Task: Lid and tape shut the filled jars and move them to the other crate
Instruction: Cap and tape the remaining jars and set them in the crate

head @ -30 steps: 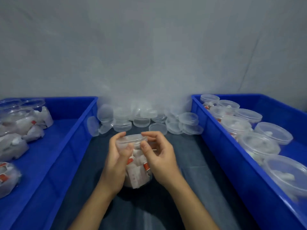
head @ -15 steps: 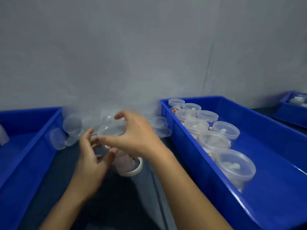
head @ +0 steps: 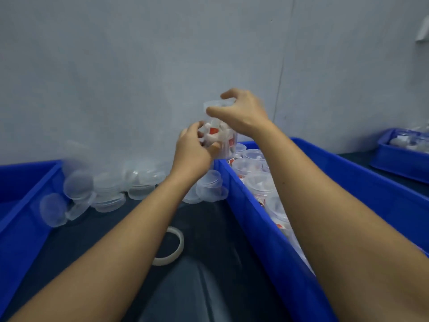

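Jar (head: pixel 220 135): 1 clear filled jar, white pieces with red marks inside, held up in the air over the near corner of the right crate.
Lid (head: pixel 214 104): 1 clear lid sits on the jar's top.
Right hand (head: pixel 243 112): curled over the lid from above, fingertips on its rim.
Left hand (head: pixel 193 151): wrapped round the jar's side, lower down, gripping it.
Right crate (head: pixel 267 233): 1 blue crate, several lidded jars in a row inside; the arm hides some, so no sure count.
Tape roll (head: pixel 173 249): 1 pale ring lying flat on the dark table, under the left forearm.
Loose lids (head: pixel 111 189): a blurred heap against the wall, too smeared to count.
Left crate (head: pixel 21 217): 1 blue crate, only its corner showing.
Far crate (head: pixel 404 156): 1 more blue crate at the right edge.
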A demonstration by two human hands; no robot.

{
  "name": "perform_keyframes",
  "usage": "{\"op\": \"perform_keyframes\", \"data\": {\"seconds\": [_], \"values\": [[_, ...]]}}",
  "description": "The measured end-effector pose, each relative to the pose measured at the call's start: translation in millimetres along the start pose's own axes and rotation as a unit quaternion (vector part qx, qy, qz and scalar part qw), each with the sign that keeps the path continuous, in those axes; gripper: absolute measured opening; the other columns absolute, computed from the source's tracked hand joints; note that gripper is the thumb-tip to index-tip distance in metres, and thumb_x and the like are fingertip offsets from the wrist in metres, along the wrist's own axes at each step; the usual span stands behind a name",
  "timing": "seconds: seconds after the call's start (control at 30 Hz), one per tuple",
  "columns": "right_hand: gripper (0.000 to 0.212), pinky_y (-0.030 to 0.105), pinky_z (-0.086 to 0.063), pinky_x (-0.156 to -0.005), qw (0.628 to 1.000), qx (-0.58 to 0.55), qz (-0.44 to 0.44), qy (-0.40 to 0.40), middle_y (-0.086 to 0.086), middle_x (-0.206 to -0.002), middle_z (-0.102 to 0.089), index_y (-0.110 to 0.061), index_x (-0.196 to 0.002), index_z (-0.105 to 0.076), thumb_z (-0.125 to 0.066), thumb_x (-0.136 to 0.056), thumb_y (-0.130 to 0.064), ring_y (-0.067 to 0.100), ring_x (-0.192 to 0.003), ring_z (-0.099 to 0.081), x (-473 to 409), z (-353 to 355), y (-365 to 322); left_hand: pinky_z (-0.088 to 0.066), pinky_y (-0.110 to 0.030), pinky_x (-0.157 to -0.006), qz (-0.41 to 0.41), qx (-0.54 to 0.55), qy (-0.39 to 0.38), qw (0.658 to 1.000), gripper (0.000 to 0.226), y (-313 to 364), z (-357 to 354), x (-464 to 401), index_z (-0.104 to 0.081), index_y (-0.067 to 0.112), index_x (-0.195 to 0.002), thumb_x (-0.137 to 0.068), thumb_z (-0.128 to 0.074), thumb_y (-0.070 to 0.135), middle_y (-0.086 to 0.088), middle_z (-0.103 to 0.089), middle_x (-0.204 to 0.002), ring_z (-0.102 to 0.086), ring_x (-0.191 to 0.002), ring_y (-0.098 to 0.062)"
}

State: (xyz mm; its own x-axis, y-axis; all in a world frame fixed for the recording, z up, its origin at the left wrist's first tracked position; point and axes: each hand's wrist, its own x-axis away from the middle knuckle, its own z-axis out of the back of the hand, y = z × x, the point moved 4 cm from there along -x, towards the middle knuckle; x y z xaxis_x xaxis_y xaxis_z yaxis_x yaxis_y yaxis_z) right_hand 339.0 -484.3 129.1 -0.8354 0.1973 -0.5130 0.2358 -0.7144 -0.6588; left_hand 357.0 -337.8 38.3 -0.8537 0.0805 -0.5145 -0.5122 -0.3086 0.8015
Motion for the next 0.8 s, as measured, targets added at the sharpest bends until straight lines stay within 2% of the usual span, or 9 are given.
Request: {"op": "perform_keyframes", "data": {"seconds": [0.1,0.2,0.27,0.37,0.47,0.57,0.73,0.8], "values": [[0.072,0.026,-0.052,-0.077,1.000,0.003,-0.008,0.008,-0.004,-0.116,-0.066,-0.027,-0.131,-0.066,-0.068,-0.066,-0.058,0.011,-0.098,-0.064,-27,-3,29,-0.055,-0.025,-0.088,0.004,-0.018,-0.023,1.000,0.060,-6,-28,-29,-0.048,0.019,-0.152,-0.098,-0.074,0.017,-0.005,-0.057,-0.141,-0.065,-0.108,-0.014],[0.073,0.032,-0.055,-0.086,1.000,0.000,-0.017,0.015,-0.003,-0.123,-0.065,-0.027,-0.131,-0.067,-0.066,-0.065,-0.057,0.018,-0.107,-0.064,-45,-15,53,-0.049,-0.014,-0.070,0.013,-0.023,-0.032,0.999,0.056,-19,-49,-49,-0.051,0.019,-0.148,-0.098,-0.074,0.017,-0.004,-0.057,-0.137,-0.063,-0.101,-0.011],[0.069,0.026,-0.052,-0.077,0.999,-0.007,-0.030,0.014,-0.004,-0.123,-0.066,-0.028,-0.130,-0.068,-0.066,-0.067,-0.057,0.016,-0.104,-0.063,-51,-22,70,-0.047,-0.013,-0.064,0.027,-0.027,-0.041,0.998,0.056,-31,-59,-56,-0.051,0.019,-0.149,-0.097,-0.073,0.014,-0.006,-0.058,-0.137,-0.065,-0.100,-0.013],[0.063,0.016,-0.041,-0.063,0.999,-0.028,-0.044,0.006,-0.006,-0.119,-0.062,-0.027,-0.130,-0.069,-0.068,-0.073,-0.054,0.006,-0.093,-0.059,-53,-32,97,-0.047,-0.013,-0.062,0.035,-0.047,-0.056,0.997,0.060,-46,-68,-60,-0.050,0.018,-0.152,-0.096,-0.070,0.007,-0.005,-0.061,-0.136,-0.065,-0.106,-0.017],[0.060,0.017,-0.039,-0.062,0.997,-0.048,-0.051,0.017,-0.007,-0.118,-0.061,-0.030,-0.127,-0.070,-0.066,-0.073,-0.057,0.003,-0.092,-0.058,-53,-32,113,-0.048,-0.015,-0.065,0.029,-0.058,-0.061,0.996,0.062,-53,-75,-61,-0.052,0.019,-0.151,-0.095,-0.072,0.006,0.000,-0.065,-0.125,-0.065,-0.104,-0.014],[0.058,0.017,-0.040,-0.062,0.998,-0.034,-0.056,0.013,-0.008,-0.117,-0.066,-0.032,-0.122,-0.073,-0.064,-0.071,-0.060,0.000,-0.090,-0.060,-54,-25,121,-0.044,-0.011,-0.061,0.022,-0.066,-0.082,0.994,0.061,-52,-83,-57,-0.051,0.017,-0.152,-0.095,-0.074,0.011,0.007,-0.063,-0.112,-0.065,-0.098,-0.009],[0.054,0.016,-0.043,-0.062,0.997,-0.041,-0.061,0.030,-0.005,-0.117,-0.070,-0.030,-0.120,-0.075,-0.066,-0.073,-0.057,-0.002,-0.089,-0.060,-52,-18,128,-0.044,-0.009,-0.060,0.007,-0.079,-0.092,0.993,0.062,-49,-96,-50,-0.048,0.018,-0.154,-0.098,-0.073,0.011,-0.003,-0.065,-0.133,-0.061,-0.104,-0.010],[0.053,0.018,-0.043,-0.064,0.997,-0.041,-0.063,0.030,-0.004,-0.119,-0.070,-0.030,-0.120,-0.075,-0.067,-0.075,-0.057,0.006,-0.096,-0.064,-53,-19,130,-0.043,-0.009,-0.058,0.011,-0.081,-0.090,0.993,0.060,-49,-96,-49,-0.049,0.018,-0.153,-0.098,-0.074,0.013,-0.003,-0.067,-0.134,-0.059,-0.101,-0.009]]}}
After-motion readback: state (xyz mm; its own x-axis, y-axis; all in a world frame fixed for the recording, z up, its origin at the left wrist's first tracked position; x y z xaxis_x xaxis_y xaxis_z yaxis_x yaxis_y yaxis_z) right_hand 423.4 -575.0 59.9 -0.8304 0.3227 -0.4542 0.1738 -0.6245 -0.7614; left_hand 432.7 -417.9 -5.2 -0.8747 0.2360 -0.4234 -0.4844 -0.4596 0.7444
